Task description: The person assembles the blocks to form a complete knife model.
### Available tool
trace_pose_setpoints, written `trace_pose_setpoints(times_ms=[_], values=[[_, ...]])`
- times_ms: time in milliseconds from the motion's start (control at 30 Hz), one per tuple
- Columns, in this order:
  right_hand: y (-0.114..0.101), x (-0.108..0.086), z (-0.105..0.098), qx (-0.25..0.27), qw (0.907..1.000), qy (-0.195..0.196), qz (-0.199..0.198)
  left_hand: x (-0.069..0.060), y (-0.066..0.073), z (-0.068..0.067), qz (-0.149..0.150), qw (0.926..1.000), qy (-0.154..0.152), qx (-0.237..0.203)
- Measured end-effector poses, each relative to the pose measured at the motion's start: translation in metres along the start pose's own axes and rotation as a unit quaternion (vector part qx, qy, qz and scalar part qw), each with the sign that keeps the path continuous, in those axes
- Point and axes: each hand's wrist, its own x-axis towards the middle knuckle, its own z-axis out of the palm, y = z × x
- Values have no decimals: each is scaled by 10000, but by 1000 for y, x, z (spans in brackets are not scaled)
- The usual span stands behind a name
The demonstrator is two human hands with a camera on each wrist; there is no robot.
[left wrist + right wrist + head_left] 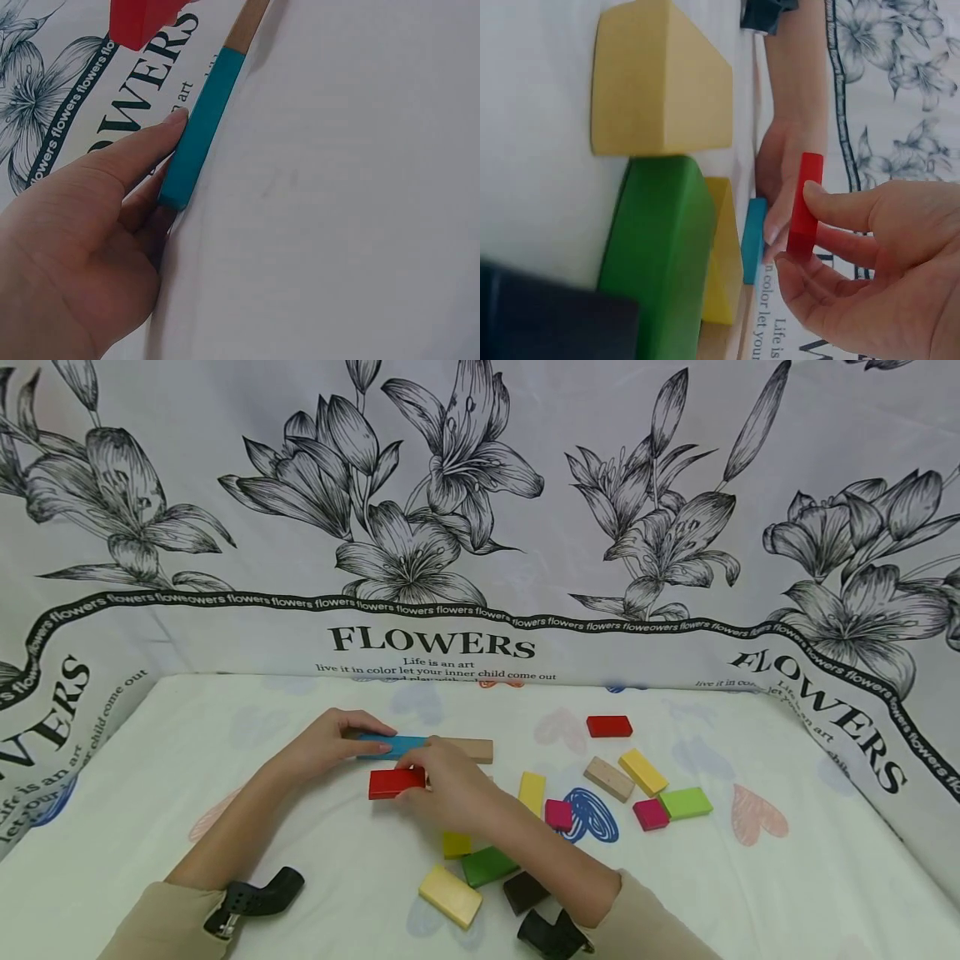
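Observation:
At the back left of the cloth my left hand (318, 747) pinches the left end of a blue wooden block (408, 746), thumb on the near side. A plain wood block (474, 750) continues in line from its right end. My right hand (455, 792) grips a red block (392, 784) between thumb and fingers. In the right wrist view the red block (805, 206) is held clear of the cloth. The left wrist view shows the blue block (202, 131) lying on its long side, with the left thumb against it.
Near the right forearm lie yellow (457, 844), green (489, 866), dark brown (525, 892) and pale yellow (450, 896) blocks. Several more blocks, including a red one (609, 726) and a light green one (686, 803), are scattered right. Behind hangs a flower-printed curtain (465, 643).

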Motion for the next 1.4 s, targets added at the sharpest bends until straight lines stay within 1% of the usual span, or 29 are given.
trace_pose_setpoints(times_ms=[100, 333, 533, 867, 1033, 1267, 1400], values=[[5, -4, -7, 110, 9999, -7, -2, 0, 0, 0, -24, 10000, 6, -25], [19, -10, -25, 101, 9995, 157, -251, 1, -1, 1, -77, 10000, 18, -36], [29, -16, -39, 265, 9989, 307, -246, 1, -1, 2, -125, 9999, 69, 29], [44, -27, -50, 91, 9976, 589, -357, 1, 0, 2, -83, 9999, 118, 89], [51, -31, -53, 71, 9966, 783, -254, 1, 0, 2, -89, 9999, 125, 77], [58, -31, -57, 188, 9909, 1329, 135, 1, -1, 2, -54, 9999, 117, 71], [63, -34, -61, 147, 9895, 1420, 216, 1, -1, 2, -41, 9999, 109, 64]])
